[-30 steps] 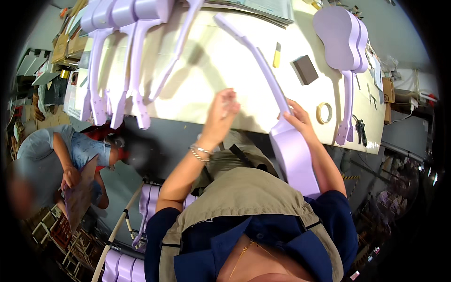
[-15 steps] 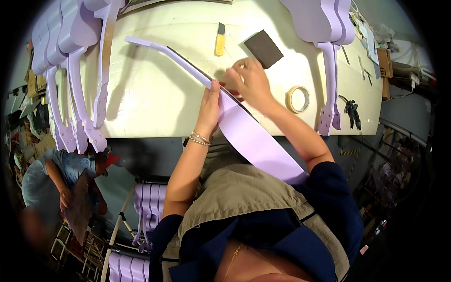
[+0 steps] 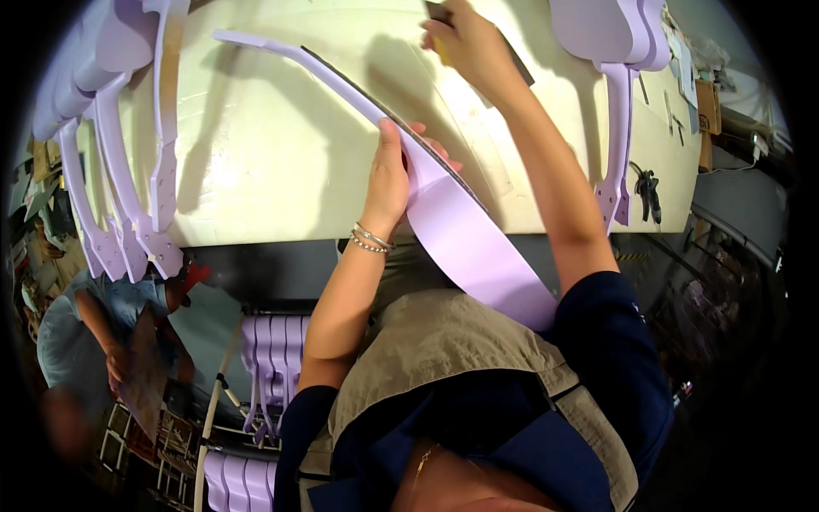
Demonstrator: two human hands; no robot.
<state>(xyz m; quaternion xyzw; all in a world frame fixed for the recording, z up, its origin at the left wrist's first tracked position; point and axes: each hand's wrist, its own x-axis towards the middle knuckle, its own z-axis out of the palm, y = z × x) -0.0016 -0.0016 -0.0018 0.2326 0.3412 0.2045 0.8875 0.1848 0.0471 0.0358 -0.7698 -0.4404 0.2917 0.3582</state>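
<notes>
While the left hand [image 3: 390, 177] grips a purple guitar [image 3: 479, 243], I can't tell if the right hand [image 3: 469, 44] grips the yellow tool [image 3: 441, 51] below. A rack [image 3: 211, 414] holds other guitars [image 3: 276, 343].

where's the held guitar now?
Head view, centre: the lilac guitar, gripped by the left hand near where neck meets body. Neck points upper left over the cream table; body's lower end is beside the right sleeve.

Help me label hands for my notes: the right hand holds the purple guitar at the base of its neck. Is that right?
Not quite: the head view shows the left hand holding the purple guitar at the base of its neck, not the right hand.
</notes>
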